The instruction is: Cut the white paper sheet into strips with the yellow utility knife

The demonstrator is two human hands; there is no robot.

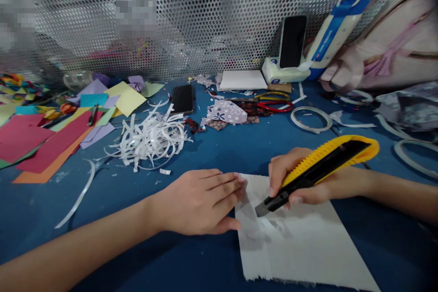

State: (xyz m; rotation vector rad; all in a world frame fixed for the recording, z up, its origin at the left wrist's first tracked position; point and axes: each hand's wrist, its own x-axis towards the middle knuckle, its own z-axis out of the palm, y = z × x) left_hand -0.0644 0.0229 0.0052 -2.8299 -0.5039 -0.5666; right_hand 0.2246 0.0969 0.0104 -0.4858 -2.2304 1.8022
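Note:
A yellow and black utility knife is held in my right hand, its fingers wrapped round the handle. The knife's short metal blade points down and left, at the surface of a white sheet with ragged edges. Flat on the sheet's upper left edge rest the fingertips of my left hand, with the palm on the table and the thumb stretched out toward the sheet. A lighter strip runs along the sheet's left side, near the blade.
Curled white paper strips lie behind my left hand. Coloured papers cover the far left of the blue table. Behind are a phone, fabric scraps, red-handled scissors, a tape roll and a tissue pack.

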